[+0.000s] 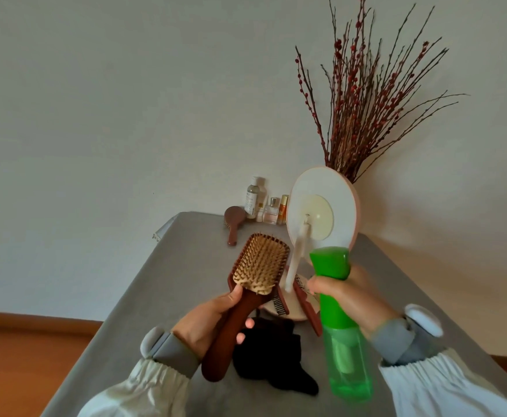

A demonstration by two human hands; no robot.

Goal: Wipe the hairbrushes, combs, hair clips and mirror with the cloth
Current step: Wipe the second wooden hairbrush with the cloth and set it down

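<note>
Two hands busy: brush being sprayed before the wipe

Counter (pixel 156 296), grey and matte, is carrying everything; white wall behind, wood floor showing either side. Dried twigs (pixel 363 94) are standing at the back right, likely brittle.

Mirror (pixel 324 206) is sitting mid-counter on its stand, back facing the camera. Judging it fragile and top-heavy, so steadying it by the base looks safest.

Spray bottle (pixel 342 323), green, is being held by the right hand (pixel 351 296), grip wrapped round the neck, nozzle pointing toward the brush.

Paddle hairbrush (pixel 258 269) is being held up by the left hand (pixel 213 317), grip clenched on the handle. Stiff and light; handle is the right hold, bristles up.

Cloth (pixel 270 356), black and limp, is lying on the counter below both hands, untouched.

Small round brush (pixel 234 221) is lying at the back near some bottles (pixel 264 206). Combs (pixel 279 305) are resting at the mirror base; clips not discernible.
</note>
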